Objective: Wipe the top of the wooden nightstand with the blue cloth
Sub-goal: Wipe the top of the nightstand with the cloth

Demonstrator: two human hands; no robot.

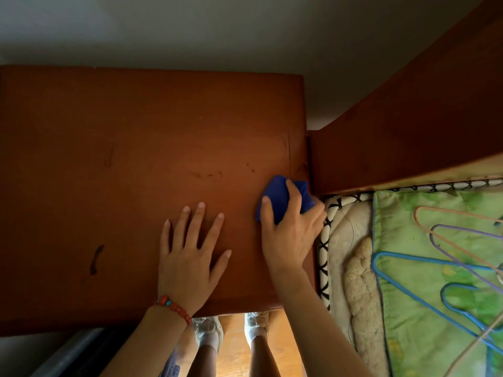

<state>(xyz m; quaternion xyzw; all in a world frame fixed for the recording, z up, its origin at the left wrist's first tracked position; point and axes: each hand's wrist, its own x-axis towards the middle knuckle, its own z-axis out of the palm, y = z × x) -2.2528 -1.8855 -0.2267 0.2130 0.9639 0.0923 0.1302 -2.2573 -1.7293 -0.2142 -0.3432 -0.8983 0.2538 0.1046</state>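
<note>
The wooden nightstand (pixel 122 164) fills the left and middle of the view, its reddish-brown top bare apart from a few dark marks. My right hand (pixel 291 229) presses the bunched blue cloth (pixel 280 194) onto the top near its right edge, fingers wrapped over it. My left hand (pixel 190 254) lies flat on the top just left of it, fingers spread, holding nothing. A red bead bracelet (pixel 174 307) sits on my left wrist.
A wooden headboard (pixel 408 126) rises at the right, touching the nightstand. Below it lies a mattress (pixel 348 240) with a green cover (pixel 435 281) and several wire hangers (pixel 449 257). A white wall (pixel 217 31) is behind. My feet stand on wooden floor (pixel 234 349).
</note>
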